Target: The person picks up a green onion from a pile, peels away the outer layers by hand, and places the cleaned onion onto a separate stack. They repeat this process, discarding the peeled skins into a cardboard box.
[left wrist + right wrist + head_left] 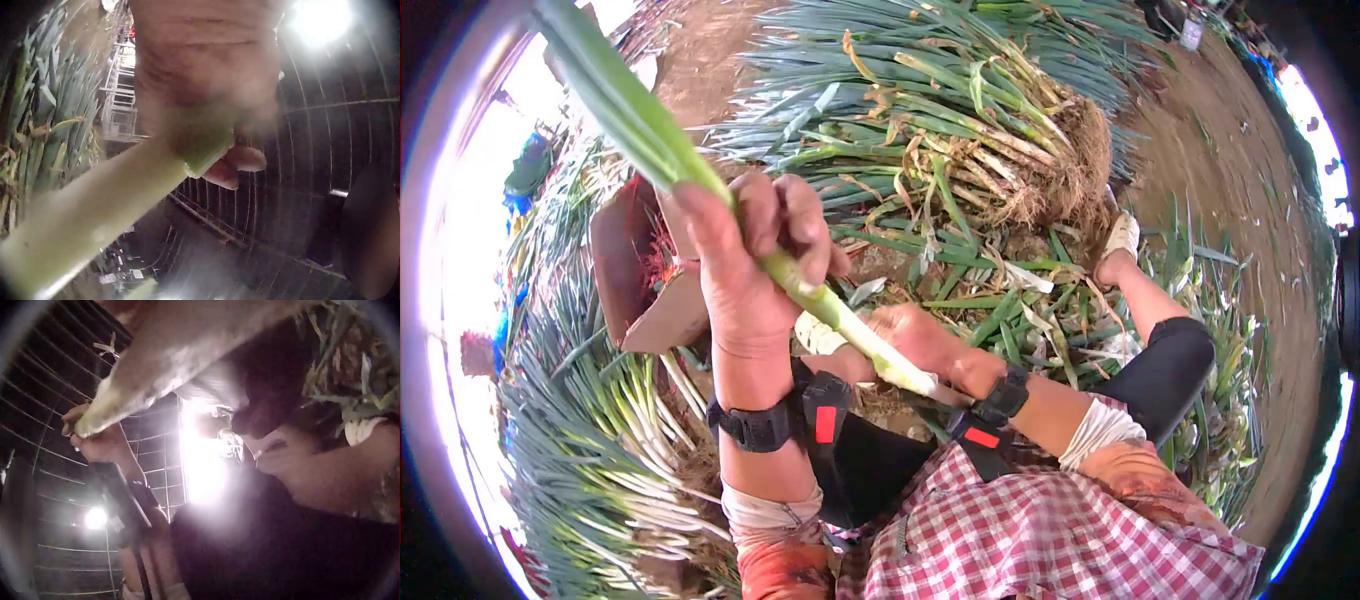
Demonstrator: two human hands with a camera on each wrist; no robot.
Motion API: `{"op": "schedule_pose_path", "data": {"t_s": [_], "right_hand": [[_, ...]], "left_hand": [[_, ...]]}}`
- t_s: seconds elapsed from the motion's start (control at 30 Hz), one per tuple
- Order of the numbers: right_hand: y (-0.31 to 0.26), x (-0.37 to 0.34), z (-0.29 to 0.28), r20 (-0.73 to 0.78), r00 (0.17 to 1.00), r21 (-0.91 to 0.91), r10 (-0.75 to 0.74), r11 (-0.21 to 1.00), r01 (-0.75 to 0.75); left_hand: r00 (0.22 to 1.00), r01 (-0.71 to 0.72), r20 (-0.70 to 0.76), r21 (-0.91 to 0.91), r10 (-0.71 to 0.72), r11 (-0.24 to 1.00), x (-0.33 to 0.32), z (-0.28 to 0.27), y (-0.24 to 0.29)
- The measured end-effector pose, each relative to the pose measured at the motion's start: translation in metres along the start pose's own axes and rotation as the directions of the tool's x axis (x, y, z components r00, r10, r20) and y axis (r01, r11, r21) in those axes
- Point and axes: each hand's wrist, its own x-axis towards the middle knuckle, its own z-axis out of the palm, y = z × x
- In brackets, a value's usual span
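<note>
A long green onion [850, 325] slants across the head view, leaves at the upper left and white base towards the lap. My left hand [750, 235] grips it around the green part, fingers curled over the stalk. Beyond the white base is my right hand [920, 338], its fingers mostly hidden; I cannot tell what it holds. A greyish flat strip [948, 394] shows beside the base end. In the left wrist view, the pale stalk [106, 194] runs from the hand to the lower left. The right wrist view shows the pale stalk [162, 356] up close.
A heap of untrimmed green onions [1000, 150] with brown roots lies ahead. Cleaned white-stemmed ones [665, 500] are piled at the left. An open brown box [635, 260] stands near the left hand. Peeled leaves [1010, 310] litter the ground between my feet.
</note>
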Motion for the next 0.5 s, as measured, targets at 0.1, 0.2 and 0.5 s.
{"op": "schedule_pose_path", "data": {"t_s": [0.1, 0.2, 0.5], "right_hand": [[-0.024, 0.008, -0.030, -0.150, 0.956, -0.238, -0.253, 0.947, 0.213], [-0.051, 0.005, -0.031, -0.192, 0.872, -0.315, -0.450, 0.870, 0.380], [-0.095, -0.018, -0.003, -0.246, 0.884, -0.197, -0.397, 0.914, 0.355]], "left_hand": [[0.967, 0.069, -0.253, 0.152, -0.028, 0.986, 0.003, 0.000, 0.000], [0.962, 0.054, -0.273, 0.235, 0.013, 0.971, 0.007, -0.008, -0.010], [0.950, 0.046, -0.306, 0.347, 0.066, 0.937, 0.008, 0.000, -0.027]]}}
